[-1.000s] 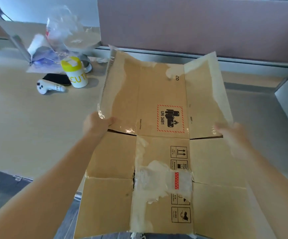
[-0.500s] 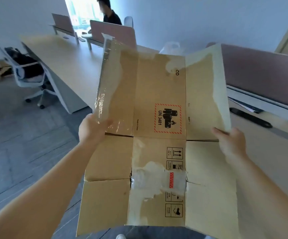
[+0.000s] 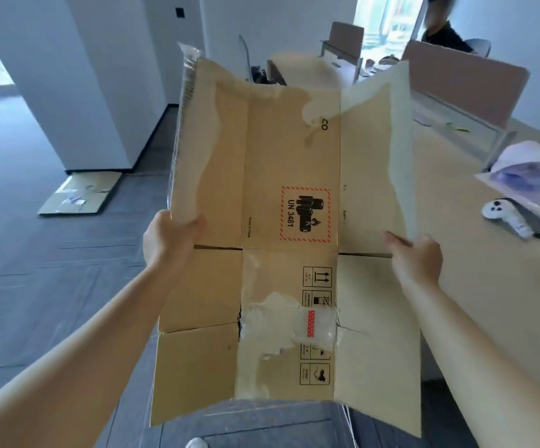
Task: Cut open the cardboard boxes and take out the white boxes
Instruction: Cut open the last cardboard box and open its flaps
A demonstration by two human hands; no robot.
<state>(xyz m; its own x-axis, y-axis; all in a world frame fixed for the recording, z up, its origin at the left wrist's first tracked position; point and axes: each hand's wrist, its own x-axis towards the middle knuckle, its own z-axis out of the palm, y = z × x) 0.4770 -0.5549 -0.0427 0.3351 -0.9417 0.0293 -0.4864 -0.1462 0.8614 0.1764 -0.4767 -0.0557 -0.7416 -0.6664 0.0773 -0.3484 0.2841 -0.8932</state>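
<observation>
Head view, I see a flattened cardboard box [image 3: 291, 221] held up above the floor, left of the worktop [image 3: 475, 253], left hand [image 3: 170, 237] gripping its left edge, right hand [image 3: 415, 258] gripping its right edge, white controller [image 3: 504, 216] right of the box.

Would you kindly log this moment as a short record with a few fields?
held item: flattened cardboard box, upright in the air
left hand: grips its left edge
right hand: grips its right edge
marking: UN 3481 label
floor: another flattened carton by the pillar
desk, right: white controller
white boxes: none in view
</observation>
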